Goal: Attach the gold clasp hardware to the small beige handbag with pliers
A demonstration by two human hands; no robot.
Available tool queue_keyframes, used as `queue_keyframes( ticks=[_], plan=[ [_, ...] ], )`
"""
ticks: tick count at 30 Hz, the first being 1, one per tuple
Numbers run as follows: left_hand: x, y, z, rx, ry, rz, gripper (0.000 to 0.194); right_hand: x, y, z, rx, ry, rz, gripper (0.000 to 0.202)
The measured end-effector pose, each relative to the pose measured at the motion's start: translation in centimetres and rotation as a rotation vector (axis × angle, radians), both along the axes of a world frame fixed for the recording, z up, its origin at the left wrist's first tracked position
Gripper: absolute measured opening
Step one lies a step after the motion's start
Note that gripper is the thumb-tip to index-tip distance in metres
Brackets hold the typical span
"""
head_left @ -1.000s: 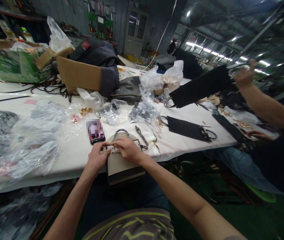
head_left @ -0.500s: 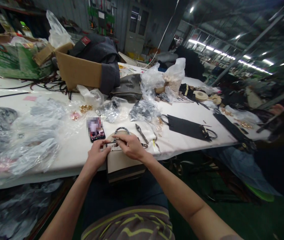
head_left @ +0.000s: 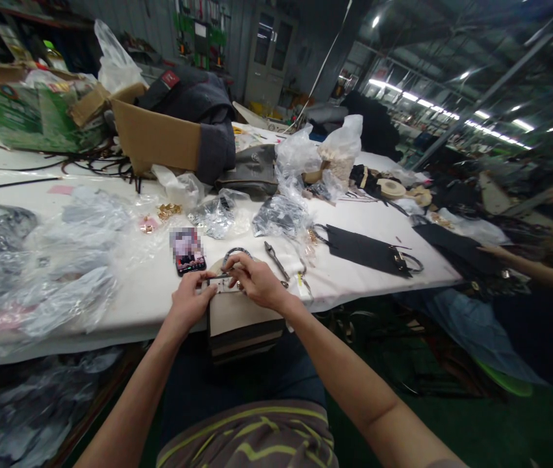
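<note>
At the table's front edge, a stack of beige-faced bag panels (head_left: 242, 316) sits in front of me, its top end resting on the tabletop. My left hand (head_left: 192, 298) pinches a thin dark strap (head_left: 218, 277) over that top end. Close beside it, my right hand (head_left: 255, 281) has thumb and fingers pressed together above the strap; what lies between the fingertips is too small to make out. A curved bag handle (head_left: 237, 251) arches just beyond my right fingers. Pliers-like metal tool (head_left: 276, 260) lies to the right, and a phone (head_left: 188, 252) lies beyond my left hand.
A black bag panel with handles (head_left: 366, 249) lies to the right. Plastic-wrapped goods (head_left: 71, 266) cover the left side. Behind are gold fittings (head_left: 169, 210), clear bags (head_left: 283, 216) and a cardboard box (head_left: 156, 140). Another person's arm (head_left: 534, 263) reaches in at far right.
My right fingers have shifted slightly to the right along the top of the panels. My left hand keeps its pinch. At far right, the other person's arm has come forward over the dark panel.
</note>
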State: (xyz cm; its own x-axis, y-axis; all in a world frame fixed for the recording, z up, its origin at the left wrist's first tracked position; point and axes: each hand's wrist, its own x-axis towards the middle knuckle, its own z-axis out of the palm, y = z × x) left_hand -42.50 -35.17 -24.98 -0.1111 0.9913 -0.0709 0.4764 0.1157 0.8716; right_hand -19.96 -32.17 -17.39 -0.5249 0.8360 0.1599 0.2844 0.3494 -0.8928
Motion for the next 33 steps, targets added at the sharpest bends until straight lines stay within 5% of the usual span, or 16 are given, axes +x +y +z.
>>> queue_keyframes(
  ticks=[7, 13, 20, 26, 33],
  plan=[
    [-0.1, 0.2, -0.4, 0.011, -0.011, -0.005, 0.042, 0.2, 0.1, -0.8, 0.001, 0.091, 0.047, 0.018],
    [0.1, 0.1, -0.6, -0.001, -0.001, 0.02, 0.042, 0.8, 0.9, 0.2, 0.222, -0.218, -0.048, 0.016],
    [0.1, 0.0, -0.2, 0.018, 0.006, 0.007, 0.044, -0.8, 4.1, 1.1, 0.4, -0.566, 0.046, 0.03],
    [0.1, 0.0, -0.4, 0.019, -0.025, 0.024, 0.041, -3.5, 7.8, 1.4, 0.367, -0.701, 0.1, 0.021],
    [0.4, -0.3, -0.2, 0.046, -0.047, 0.053, 0.034, -5.5, 8.7, 1.1, 0.143, -0.727, 0.049, 0.018]
  ],
)
